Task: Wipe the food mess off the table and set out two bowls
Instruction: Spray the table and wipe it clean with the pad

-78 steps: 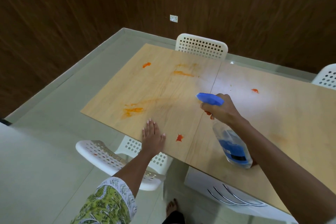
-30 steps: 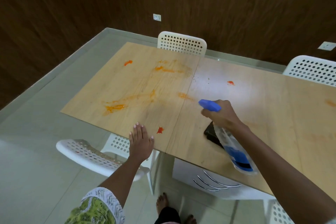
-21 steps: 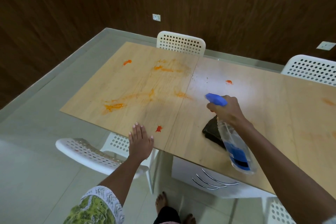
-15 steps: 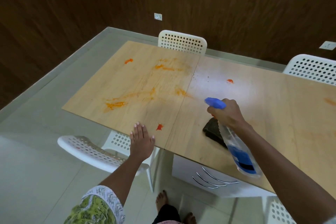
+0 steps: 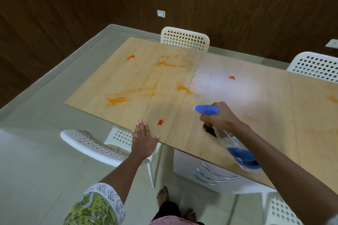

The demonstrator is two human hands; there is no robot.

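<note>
Dark wood panelling backs a pale table (image 5: 256,115) ringed by white chairs (image 5: 184,39), its left half streaked with orange mess (image 5: 117,99) and dotted with a red blob (image 5: 160,122) close to the near edge. Your right hand (image 5: 219,117) is curled round the neck of a spray bottle (image 5: 236,148), blue nozzle aimed left over the tabletop, with the bottle's body slanting back toward you. Your left hand (image 5: 143,137) lies flat on the near edge, fingers straight and together, holding nothing. A dark cloth (image 5: 209,129) sits on the table just under the right hand, mostly hidden by it. No bowls are in view. You appear to be in the wetting step, ahead of any wiping: the smears look untouched. Next you would need either more spray on the streaks to the left or to put the bottle down clear of the mess and take up the cloth; the left hand is free for that, but the cloth lies nearer the right one. Compared with half a second ago, your right hand and bottle have dropped slightly toward the cloth, covering more of it, while the left hand has kept its place on the edge and the stains are unchanged.
</note>
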